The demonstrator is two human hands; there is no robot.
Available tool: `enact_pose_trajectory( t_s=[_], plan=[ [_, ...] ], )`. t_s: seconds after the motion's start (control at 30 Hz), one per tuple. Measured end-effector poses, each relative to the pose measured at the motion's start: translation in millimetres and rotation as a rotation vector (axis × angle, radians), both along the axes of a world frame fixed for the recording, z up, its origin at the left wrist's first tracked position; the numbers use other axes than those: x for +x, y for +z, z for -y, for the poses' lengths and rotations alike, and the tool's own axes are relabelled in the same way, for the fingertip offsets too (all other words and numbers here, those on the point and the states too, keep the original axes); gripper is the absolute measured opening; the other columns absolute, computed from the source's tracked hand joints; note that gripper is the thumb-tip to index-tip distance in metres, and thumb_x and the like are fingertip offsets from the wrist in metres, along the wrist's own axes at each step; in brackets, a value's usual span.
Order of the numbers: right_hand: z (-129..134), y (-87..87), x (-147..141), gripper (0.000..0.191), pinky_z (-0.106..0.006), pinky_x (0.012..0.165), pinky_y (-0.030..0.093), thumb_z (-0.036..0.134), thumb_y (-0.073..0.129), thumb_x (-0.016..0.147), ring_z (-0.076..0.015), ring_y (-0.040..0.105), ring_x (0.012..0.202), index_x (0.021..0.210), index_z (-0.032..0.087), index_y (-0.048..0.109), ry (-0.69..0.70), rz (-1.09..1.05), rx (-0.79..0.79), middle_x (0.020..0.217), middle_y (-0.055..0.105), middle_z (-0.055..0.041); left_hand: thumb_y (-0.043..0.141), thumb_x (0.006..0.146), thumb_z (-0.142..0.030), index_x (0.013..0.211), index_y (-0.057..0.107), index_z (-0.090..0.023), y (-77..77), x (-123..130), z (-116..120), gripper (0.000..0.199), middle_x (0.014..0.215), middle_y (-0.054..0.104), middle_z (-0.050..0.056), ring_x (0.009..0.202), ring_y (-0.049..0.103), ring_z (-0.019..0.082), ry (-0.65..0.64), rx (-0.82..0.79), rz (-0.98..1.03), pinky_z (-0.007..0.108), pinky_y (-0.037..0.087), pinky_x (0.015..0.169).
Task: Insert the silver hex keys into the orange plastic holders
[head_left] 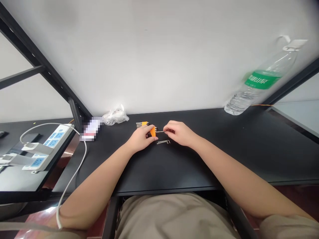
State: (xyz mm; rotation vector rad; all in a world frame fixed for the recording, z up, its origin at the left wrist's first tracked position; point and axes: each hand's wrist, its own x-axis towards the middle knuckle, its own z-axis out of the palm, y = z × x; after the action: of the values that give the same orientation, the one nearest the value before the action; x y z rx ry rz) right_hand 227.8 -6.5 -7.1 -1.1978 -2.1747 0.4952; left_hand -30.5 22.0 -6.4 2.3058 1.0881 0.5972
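Note:
My left hand (141, 139) is closed around an orange hex key holder (153, 132) above the black desk. Just behind its fingers lies another orange piece (145, 123) with several silver key shafts pointing left; whether it belongs to the same holder I cannot tell. My right hand (178, 132) pinches a thin metal hex key (160, 131) that reaches across to the holder's right side. How far it sits inside is hidden. Below, between the hands, loose L-shaped hex keys (163, 142) lie on the desk.
A large water bottle (263, 79) with a green label stands at the back right. A clear plastic bag (115, 116) lies by the wall. To the left are a power strip (51, 146) with plugs and a white cable (77, 169) crossing the desk edge (166, 192).

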Motion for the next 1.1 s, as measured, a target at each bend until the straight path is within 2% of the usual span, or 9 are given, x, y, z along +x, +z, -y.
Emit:
enact_pose_trajectory(
  t_s=[0.27,0.47,0.53,0.67,0.8,0.93,1.1],
  plan=[
    [4,-0.5,-8,0.023,-0.032,0.073,0.049,0.014,0.051,0.098,-0.0174,0.061,0.081,0.096,0.023,0.072,0.059,0.022,0.085,0.103,0.065,-0.0057,0.074,0.087,-0.043,0.119,0.066,-0.027,0.3,1,2,0.036,0.093,0.063,0.001,0.075,0.056,0.017,-0.021,0.001,0.015,0.031,0.049,0.073],
    [13,-0.1,-28,0.022,-0.032,0.074,0.052,0.011,0.055,0.092,-0.017,0.062,0.085,0.106,0.024,0.064,0.151,-0.11,-0.032,0.11,0.062,-0.0051,0.072,0.089,-0.043,0.105,0.067,-0.024,4.3,3,4,0.025,0.092,0.065,0.002,0.083,0.059,0.02,-0.093,0.058,0.023,0.032,0.048,0.076],
    [12,0.4,-27,0.02,-0.032,0.074,0.052,0.012,0.056,0.091,-0.0175,0.062,0.086,0.105,0.024,0.063,0.125,-0.125,-0.045,0.11,0.063,-0.0051,0.072,0.089,-0.044,0.106,0.067,-0.024,5.2,3,4,0.026,0.094,0.066,0.003,0.085,0.059,0.021,-0.098,0.064,0.015,0.032,0.049,0.077],
    [3,2.2,-7,0.008,-0.033,0.074,0.05,0.018,0.061,0.09,-0.0178,0.061,0.082,0.096,0.023,0.065,0.011,0.044,-0.054,0.101,0.064,-0.004,0.071,0.09,-0.045,0.117,0.067,-0.025,4.5,1,3,0.034,0.099,0.067,0.003,0.088,0.061,0.021,-0.077,0.041,0.006,0.033,0.05,0.081],
    [-6,1.2,14,0.006,-0.031,0.068,0.046,0.024,0.065,0.09,-0.0171,0.061,0.076,0.087,0.024,0.071,0.048,0.251,-0.192,0.095,0.066,-0.0038,0.074,0.088,-0.046,0.131,0.065,-0.027,2.3,1,2,0.048,0.1,0.066,0.003,0.085,0.062,0.021,-0.051,0.001,-0.019,0.034,0.051,0.082],
    [-8,-2.5,16,0.011,-0.029,0.065,0.044,0.021,0.065,0.089,-0.0163,0.061,0.073,0.087,0.025,0.075,0.06,0.292,-0.237,0.096,0.067,-0.004,0.073,0.088,-0.048,0.133,0.064,-0.028,0.4,0,0,0.05,0.101,0.065,0.004,0.086,0.061,0.021,-0.047,-0.02,-0.015,0.034,0.052,0.081],
    [-6,-1.6,12,0.01,-0.03,0.063,0.042,0.018,0.066,0.087,-0.0165,0.059,0.071,0.082,0.023,0.073,0.011,0.301,-0.181,0.093,0.066,-0.0047,0.075,0.087,-0.048,0.134,0.064,-0.027,-0.9,-3,-2,0.052,0.107,0.066,0.005,0.09,0.062,0.022,-0.037,-0.007,0.0,0.034,0.052,0.083]
  ],
)
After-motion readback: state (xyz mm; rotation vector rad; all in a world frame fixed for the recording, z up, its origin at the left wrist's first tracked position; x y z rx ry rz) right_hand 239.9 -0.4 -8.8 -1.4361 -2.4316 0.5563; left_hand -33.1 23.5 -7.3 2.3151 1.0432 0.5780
